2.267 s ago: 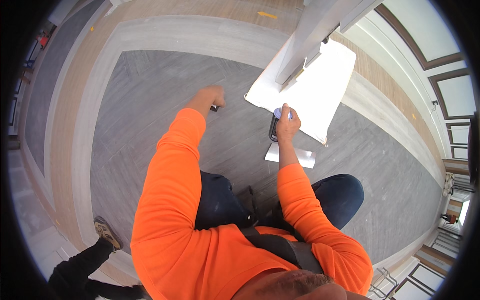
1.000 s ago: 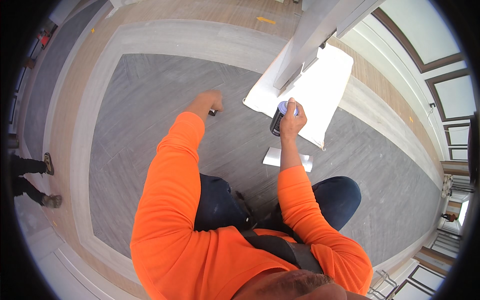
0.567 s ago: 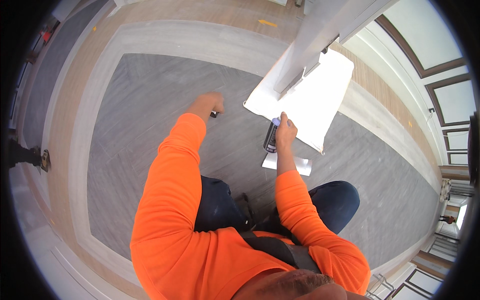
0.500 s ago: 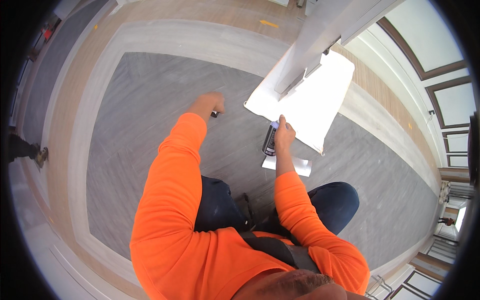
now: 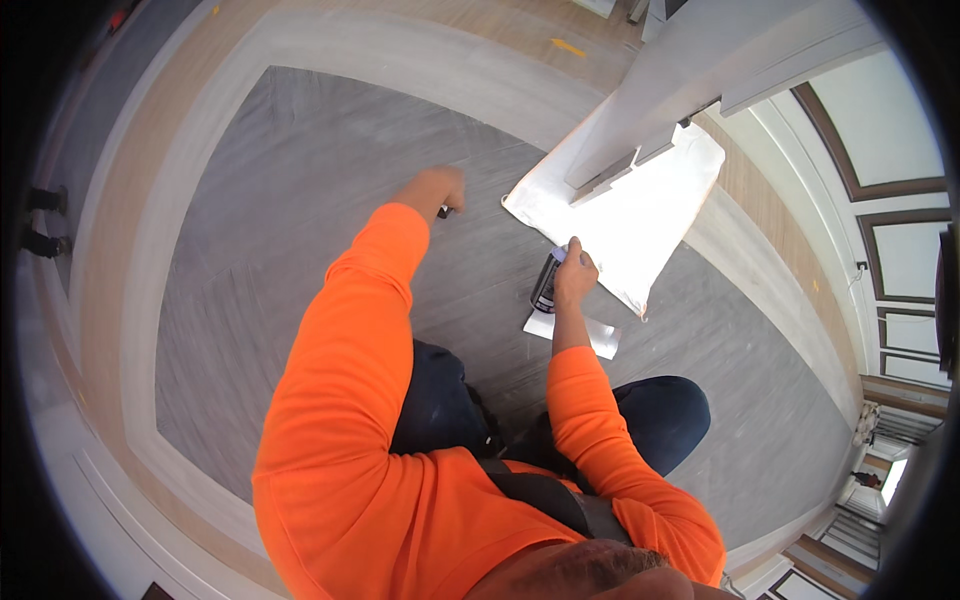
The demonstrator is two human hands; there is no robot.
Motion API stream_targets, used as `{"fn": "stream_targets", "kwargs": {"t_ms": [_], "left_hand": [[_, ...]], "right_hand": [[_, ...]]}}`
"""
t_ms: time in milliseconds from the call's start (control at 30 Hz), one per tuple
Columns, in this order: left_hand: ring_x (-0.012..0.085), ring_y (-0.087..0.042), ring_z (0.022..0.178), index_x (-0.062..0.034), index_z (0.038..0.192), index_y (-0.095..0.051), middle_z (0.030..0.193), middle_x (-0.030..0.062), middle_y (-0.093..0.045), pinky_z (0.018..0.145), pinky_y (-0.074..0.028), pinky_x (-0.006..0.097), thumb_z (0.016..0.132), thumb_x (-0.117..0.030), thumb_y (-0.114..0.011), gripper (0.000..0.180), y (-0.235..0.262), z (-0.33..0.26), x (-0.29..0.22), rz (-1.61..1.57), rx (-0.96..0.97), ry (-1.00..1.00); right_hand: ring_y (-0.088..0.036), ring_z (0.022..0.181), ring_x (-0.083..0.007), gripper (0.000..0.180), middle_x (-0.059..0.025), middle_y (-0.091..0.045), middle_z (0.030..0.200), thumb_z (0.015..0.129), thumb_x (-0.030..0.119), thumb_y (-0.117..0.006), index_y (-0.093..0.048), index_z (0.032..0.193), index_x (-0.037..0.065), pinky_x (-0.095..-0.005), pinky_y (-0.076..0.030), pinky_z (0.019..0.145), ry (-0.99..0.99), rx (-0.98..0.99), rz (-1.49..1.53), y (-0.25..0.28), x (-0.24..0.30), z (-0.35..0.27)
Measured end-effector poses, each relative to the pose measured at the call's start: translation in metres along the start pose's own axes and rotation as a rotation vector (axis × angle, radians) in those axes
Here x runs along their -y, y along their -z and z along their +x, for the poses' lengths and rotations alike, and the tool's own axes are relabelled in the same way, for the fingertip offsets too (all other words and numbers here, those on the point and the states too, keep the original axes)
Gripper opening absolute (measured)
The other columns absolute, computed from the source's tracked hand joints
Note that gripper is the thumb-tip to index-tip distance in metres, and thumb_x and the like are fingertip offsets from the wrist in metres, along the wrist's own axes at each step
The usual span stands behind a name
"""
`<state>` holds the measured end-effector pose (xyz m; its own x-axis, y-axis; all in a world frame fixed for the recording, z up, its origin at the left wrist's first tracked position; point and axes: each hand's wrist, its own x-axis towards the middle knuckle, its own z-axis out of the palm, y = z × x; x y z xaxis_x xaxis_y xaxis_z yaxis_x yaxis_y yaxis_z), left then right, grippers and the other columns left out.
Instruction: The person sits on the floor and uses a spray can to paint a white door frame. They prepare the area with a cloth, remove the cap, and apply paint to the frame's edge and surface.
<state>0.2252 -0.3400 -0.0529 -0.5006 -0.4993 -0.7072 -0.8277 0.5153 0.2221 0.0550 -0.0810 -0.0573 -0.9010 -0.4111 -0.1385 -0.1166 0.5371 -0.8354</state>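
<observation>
My right hand [image 5: 576, 273] is wrapped round the upper part of a dark spray can [image 5: 544, 286] with a pale purple top. The can stands upright or slightly tilted, just above or on the floor. Beside its base lies a flat, shiny pale strip [image 5: 598, 337]. Out to the left, my left hand [image 5: 440, 188] is closed with the knuckles up. A small black object [image 5: 445, 212] shows beneath its fingers; its kind is too small to make out. Beyond the can a white sheet [image 5: 655, 215] is spread under the foot of a grey-white post [image 5: 640, 135].
Grey herringbone flooring [image 5: 290, 250] with a pale border surrounds me. Another person's dark-clad legs [image 5: 45, 222] show at the far left. White wall panels with brown frames [image 5: 905, 255] run along the right. A yellow arrow [image 5: 569, 47] marks the floor at the back.
The view has shifted a little. Both hands keep nearly the same pose, with the can and the small black object still in them. The other person's legs at the left have moved.
</observation>
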Motion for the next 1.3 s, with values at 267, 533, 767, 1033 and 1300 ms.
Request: {"fn": "stream_targets", "kwargs": {"t_ms": [267,533,767,1033,1300], "left_hand": [[0.03,-0.07,0.1,-0.0045,0.115,-0.072,0.112,0.014,-0.074,0.084,-0.056,0.045,0.078,-0.029,-0.079,0.045,-0.001,0.001,0.005,0.015,-0.018,-0.018],[0.031,-0.069,0.104,-0.0054,0.12,-0.07,0.115,0.0138,-0.073,0.086,-0.055,0.046,0.078,-0.031,-0.079,0.05,-0.003,0.0,0.011,0.065,0.008,-0.013],[0.0295,-0.071,0.096,-0.0023,0.109,-0.074,0.107,0.0143,-0.074,0.081,-0.055,0.044,0.08,-0.031,-0.079,0.041,0.0,-0.001,0.01,0.062,-0.029,-0.026],[0.0317,-0.064,0.119,-0.0151,0.145,-0.055,0.137,0.0138,-0.063,0.097,-0.052,0.045,0.075,-0.033,-0.08,0.077,0.011,-0.014,-0.006,0.037,0.082,0.048],[0.0315,-0.062,0.122,-0.0148,0.145,-0.056,0.139,0.0133,-0.062,0.1,-0.051,0.044,0.074,-0.035,-0.08,0.077,0.007,-0.011,0.005,0.06,0.065,0.019]], "right_hand": [[-0.068,0.083,-0.0264,0.048,-0.0208,-0.073,0.089,0.094,0.039,-0.065,-0.073,0.102,-0.008,-0.0379,-0.052,0.082,0.222,-0.116,0.156,-0.002,0.019,-0.005],[-0.069,0.087,-0.0331,0.056,-0.0241,-0.073,0.091,0.091,0.046,-0.062,-0.074,0.1,-0.008,-0.0415,-0.051,0.086,0.044,-0.006,0.046,0.001,0.02,0.009],[-0.067,0.102,-0.0413,0.064,-0.0306,-0.071,0.103,0.086,0.053,-0.062,-0.075,0.105,-0.007,-0.0451,-0.048,0.095,-0.121,0.095,-0.048,-0.003,-0.009,0.004],[-0.067,0.104,-0.0429,0.066,-0.0317,-0.071,0.105,0.085,0.055,-0.062,-0.075,0.105,-0.007,-0.046,-0.048,0.097,-0.128,0.092,-0.09,-0.004,-0.016,0.014],[-0.067,0.103,-0.0425,0.062,-0.0311,-0.071,0.104,0.087,0.052,-0.061,-0.075,0.103,-0.005,-0.0466,-0.049,0.095,-0.129,0.108,-0.114,-0.005,-0.014,0.014]]}}
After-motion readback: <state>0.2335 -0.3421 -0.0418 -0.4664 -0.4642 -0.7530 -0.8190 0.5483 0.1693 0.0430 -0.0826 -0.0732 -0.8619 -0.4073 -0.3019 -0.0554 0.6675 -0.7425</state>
